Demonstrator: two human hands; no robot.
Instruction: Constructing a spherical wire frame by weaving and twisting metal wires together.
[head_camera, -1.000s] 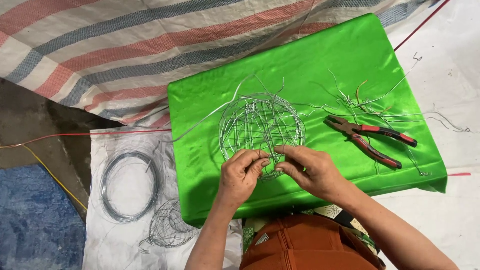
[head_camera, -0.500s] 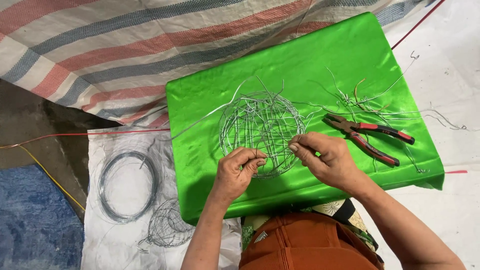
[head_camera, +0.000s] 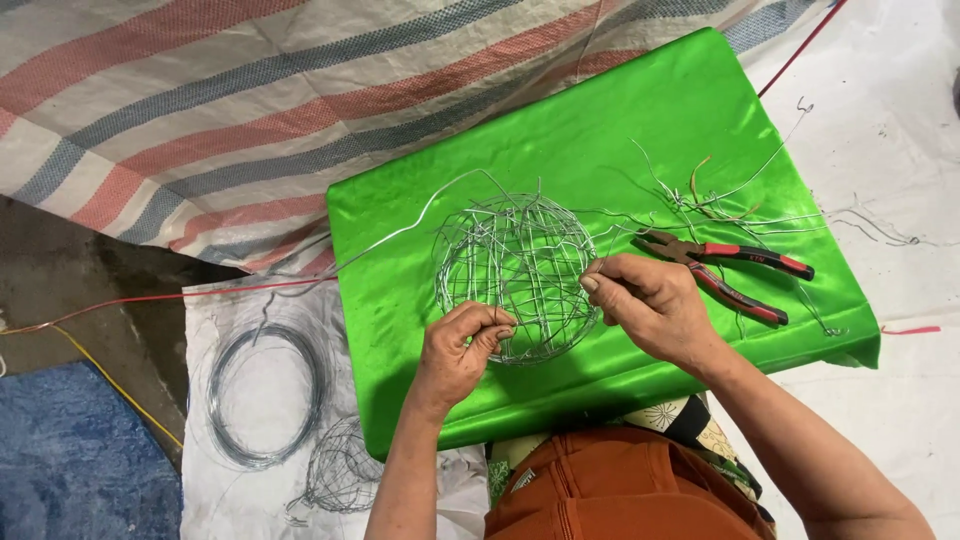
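A round ball-shaped frame of thin silver wire (head_camera: 517, 272) rests on a bright green cloth-covered board (head_camera: 600, 130). My left hand (head_camera: 458, 347) pinches the near lower rim of the wire ball. At the ball's right side, my right hand (head_camera: 648, 302) grips a wire strand between thumb and fingers. A long loose wire (head_camera: 400, 232) runs from the ball's top off to the left. Red-handled pliers (head_camera: 728, 270) lie on the green cloth just right of my right hand.
Loose wire offcuts (head_camera: 710, 195) lie at the board's right. A coil of wire (head_camera: 265, 390) and another wire ball (head_camera: 340, 478) lie on white sacking at lower left. A striped tarp (head_camera: 200, 110) covers the ground behind; a blue mat (head_camera: 70, 460) sits bottom left.
My right hand has slid from the ball's near rim up to its right side, pulling a strand. The left hand stays on the lower rim.
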